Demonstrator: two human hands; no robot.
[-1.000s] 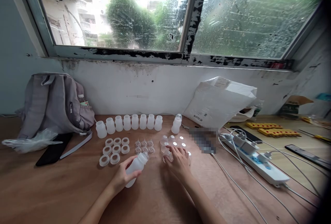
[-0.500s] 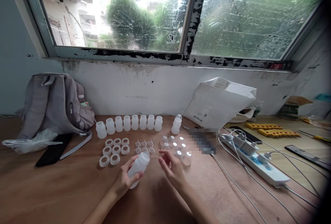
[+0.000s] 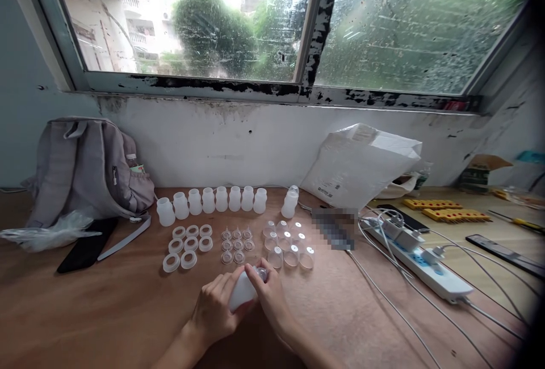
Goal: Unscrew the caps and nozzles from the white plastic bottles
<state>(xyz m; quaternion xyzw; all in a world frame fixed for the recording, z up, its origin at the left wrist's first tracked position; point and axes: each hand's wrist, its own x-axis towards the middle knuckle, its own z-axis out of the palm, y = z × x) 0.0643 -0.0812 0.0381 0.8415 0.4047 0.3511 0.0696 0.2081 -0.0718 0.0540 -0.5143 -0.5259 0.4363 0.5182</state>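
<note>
My left hand (image 3: 215, 303) is closed around the frosted white body of a baby bottle (image 3: 242, 292), low over the table and tilted with its top to the right. My right hand (image 3: 272, 295) wraps that upper end, where a bit of clear plastic shows between the fingers. Beyond my hands lie clear teats (image 3: 237, 246) in rows. White screw rings (image 3: 191, 243) are set out left of them, and clear dome caps (image 3: 291, 255) to the right. Behind stands a row of open bottle bodies (image 3: 208, 201), with one capped bottle (image 3: 290, 202) at its right.
A grey backpack (image 3: 85, 170) and a plastic bag (image 3: 55, 235) sit at the left. A white bag (image 3: 353, 167) leans on the wall at the back. Cables and a white power strip (image 3: 438, 272) run along the right, near yellow parts (image 3: 455, 215) and a phone (image 3: 504, 255).
My right hand has moved left and closed on the top of the bottle. The bottle in my left hand has come lower and to the right, leaning over more.
</note>
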